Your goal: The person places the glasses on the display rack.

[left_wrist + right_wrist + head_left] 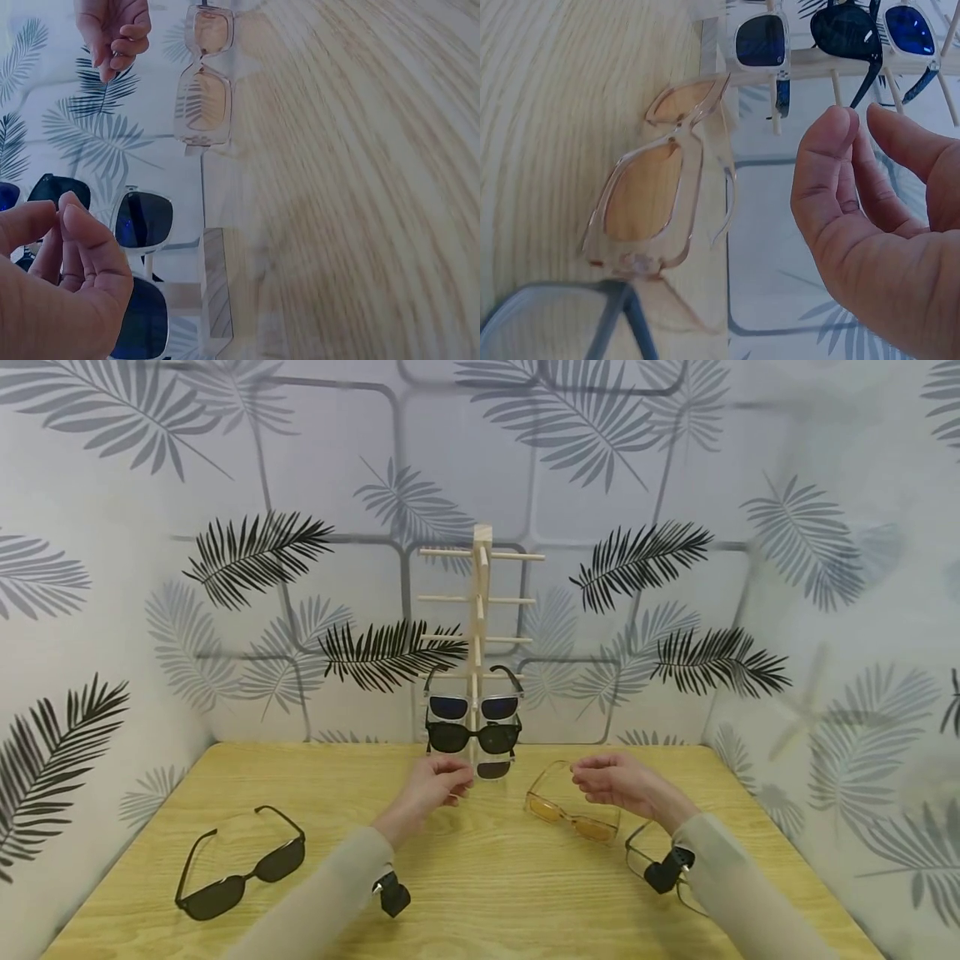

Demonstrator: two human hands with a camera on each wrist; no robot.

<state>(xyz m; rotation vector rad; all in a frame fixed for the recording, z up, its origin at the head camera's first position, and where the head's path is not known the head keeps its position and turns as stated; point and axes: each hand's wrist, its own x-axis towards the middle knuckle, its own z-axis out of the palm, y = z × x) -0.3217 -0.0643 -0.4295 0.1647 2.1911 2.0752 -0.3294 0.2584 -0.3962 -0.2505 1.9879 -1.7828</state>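
- And there was the left hand (427, 789), thumb and fingertips nearly together, nothing visible between them, right by the lowest pair (493, 770) at 2 o'clock; whether it touched, I couldn't tell.
- Across to the right hand (626, 783): thumb and forefinger slightly apart, gripping nothing, with the orange glasses (546, 810) near, at 8 o'clock on the table (480, 893).
- Room to move? A wide gap lay between the hands; wood grain showed between the forearms toward 6 o'clock.
- Up the wooden stand (482, 568), toward 12, came the middle black pair (495, 739), then the upper clear-rimmed pair (499, 707).
- Out at 8 o'clock from the left hand sat the loose black pair (225, 893), arms spread, near the table's left edge.
- Now the hidden bits: the left hand covered one lowest-pair lens, while the right sleeve (738, 877) and wrist camera (667, 870) blocked part of the thin-rimmed glasses (640, 863), 5 o'clock from the right hand; the right wrist view cut them off.
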